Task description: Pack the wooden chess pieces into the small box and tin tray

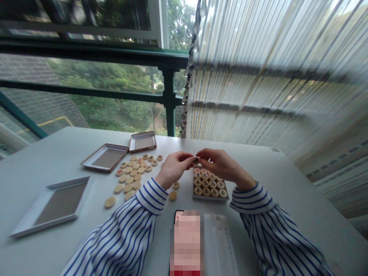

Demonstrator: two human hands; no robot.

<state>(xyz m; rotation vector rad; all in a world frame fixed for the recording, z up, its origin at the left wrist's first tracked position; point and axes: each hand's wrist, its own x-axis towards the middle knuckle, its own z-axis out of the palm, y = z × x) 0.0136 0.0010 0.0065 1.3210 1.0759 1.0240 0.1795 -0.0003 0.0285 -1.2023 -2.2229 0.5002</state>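
Note:
Between the fingertips of both hands is one round wooden game piece with a dark character on it. My left hand pinches it from the left, my right hand from the right. Just below them sits a shallow box holding rows of round pieces, dark characters in the near rows and red ones at the back, partly hidden by my right hand. Many loose pieces lie to the left of my left hand, some blank side up. Two more, one marked and one blank, lie beside my left wrist.
Two brown-edged box lids or trays lie at the back left. A larger white tray is at the left. Near the front edge are a phone and a clear plastic case. A railing and string curtain stand behind the table.

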